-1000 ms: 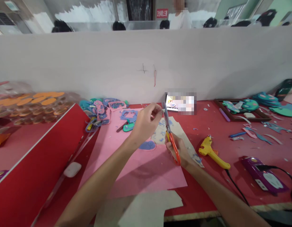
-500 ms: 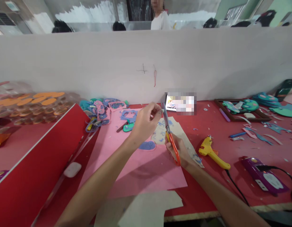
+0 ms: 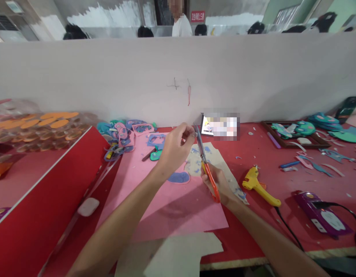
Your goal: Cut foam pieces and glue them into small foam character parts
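Note:
My right hand (image 3: 217, 179) grips a pair of scissors (image 3: 211, 177) with orange and yellow handles, blades pointing up and away. Close to the blade tips, my left hand (image 3: 178, 144) is pinched; whatever is between its fingertips is too small to make out. Beneath both hands lies a pink foam sheet (image 3: 155, 211). On it rests a blue cut-out shape (image 3: 179, 177) with a pink border, and behind the left wrist a green cut-out (image 3: 155, 155) is partly covered. A beige sheet with blue scraps (image 3: 212, 154) lies under the scissors.
A yellow glue gun (image 3: 260, 186) and a purple power box (image 3: 322, 213) with a cable are at right. Behind them stands a brown tray (image 3: 299, 145) of foam pieces. A red board (image 3: 59, 192) rises on the left. A lit phone (image 3: 220, 126) leans against the partition.
My left hand has shifted slightly left and up, with the scissor tips tilting a little left as well. Beyond the partition, a person has moved left, uncovering a red sign.

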`<state>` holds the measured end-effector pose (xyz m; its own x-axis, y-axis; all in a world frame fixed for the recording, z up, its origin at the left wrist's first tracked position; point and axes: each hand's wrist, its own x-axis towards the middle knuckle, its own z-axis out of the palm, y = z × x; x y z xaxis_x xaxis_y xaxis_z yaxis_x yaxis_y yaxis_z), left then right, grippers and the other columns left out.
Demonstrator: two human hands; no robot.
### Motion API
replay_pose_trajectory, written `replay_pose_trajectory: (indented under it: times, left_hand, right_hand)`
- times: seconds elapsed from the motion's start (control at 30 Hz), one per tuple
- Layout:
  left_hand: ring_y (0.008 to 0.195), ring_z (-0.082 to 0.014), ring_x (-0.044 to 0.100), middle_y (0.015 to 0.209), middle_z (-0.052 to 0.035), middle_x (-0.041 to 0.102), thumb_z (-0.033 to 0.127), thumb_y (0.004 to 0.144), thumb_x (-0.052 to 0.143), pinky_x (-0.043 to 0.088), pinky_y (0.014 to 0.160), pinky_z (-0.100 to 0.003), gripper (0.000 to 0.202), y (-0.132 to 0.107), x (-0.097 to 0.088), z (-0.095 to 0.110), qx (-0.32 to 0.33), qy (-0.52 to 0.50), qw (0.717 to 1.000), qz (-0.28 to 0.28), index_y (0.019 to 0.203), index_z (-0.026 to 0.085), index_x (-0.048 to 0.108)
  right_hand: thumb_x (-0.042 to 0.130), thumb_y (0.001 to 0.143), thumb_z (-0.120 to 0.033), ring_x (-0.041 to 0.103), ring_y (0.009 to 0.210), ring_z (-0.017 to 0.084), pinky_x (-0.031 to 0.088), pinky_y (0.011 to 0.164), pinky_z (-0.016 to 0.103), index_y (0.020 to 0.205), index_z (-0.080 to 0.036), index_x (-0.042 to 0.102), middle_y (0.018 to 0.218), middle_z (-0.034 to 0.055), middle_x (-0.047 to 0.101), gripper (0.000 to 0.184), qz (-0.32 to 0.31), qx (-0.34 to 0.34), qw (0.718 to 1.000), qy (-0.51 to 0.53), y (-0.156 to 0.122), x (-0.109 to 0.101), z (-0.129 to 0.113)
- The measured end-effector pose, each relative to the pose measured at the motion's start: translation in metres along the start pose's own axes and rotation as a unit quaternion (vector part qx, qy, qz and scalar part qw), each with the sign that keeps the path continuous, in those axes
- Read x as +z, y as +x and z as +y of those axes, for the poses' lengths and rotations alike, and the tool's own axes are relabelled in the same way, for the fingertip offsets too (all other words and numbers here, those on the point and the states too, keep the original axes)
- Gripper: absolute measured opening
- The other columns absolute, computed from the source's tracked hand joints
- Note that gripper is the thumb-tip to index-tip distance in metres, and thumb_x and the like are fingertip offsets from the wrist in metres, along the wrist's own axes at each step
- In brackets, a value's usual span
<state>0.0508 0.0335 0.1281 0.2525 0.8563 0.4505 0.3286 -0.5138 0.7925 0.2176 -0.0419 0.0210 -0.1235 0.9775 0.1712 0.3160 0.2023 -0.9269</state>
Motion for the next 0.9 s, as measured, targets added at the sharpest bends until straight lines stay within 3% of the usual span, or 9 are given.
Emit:
replay_pose_trajectory:
  times: [0.37, 0.9]
  left_hand:
    - [0.072, -0.0127, 0.060, 0.081, -0.0018, 0.065, 0.027, 0.098, 0.055, 0.048, 0.062, -0.025, 0.012, -0.0016, 0.0038, -0.0039, -0.001, -0.002, 1.000, -0.022, 0.088, 0.021, 0.056]
    - [0.071, -0.0120, 0.060, 0.080, -0.0016, 0.064, 0.023, 0.097, 0.054, 0.048, 0.061, -0.024, 0.010, -0.0009, 0.0051, -0.0076, 0.003, -0.014, 1.000, -0.011, 0.087, 0.020, 0.056]
  right_hand:
    - [0.054, 0.093, -0.064, 0.039, 0.058, 0.013, 0.034, 0.054, 0.028, 0.079, -0.024, 0.043, 0.066, -0.0039, 0.045, 0.044, 0.010, 0.004, 0.999, 0.033, -0.0009, 0.0005, -0.0046]
    - [0.053, 0.093, -0.063, 0.038, 0.060, 0.013, 0.033, 0.055, 0.029, 0.078, -0.023, 0.042, 0.068, -0.0037, 0.044, 0.044, 0.007, -0.006, 1.000, 0.025, -0.0012, 0.0007, -0.0029]
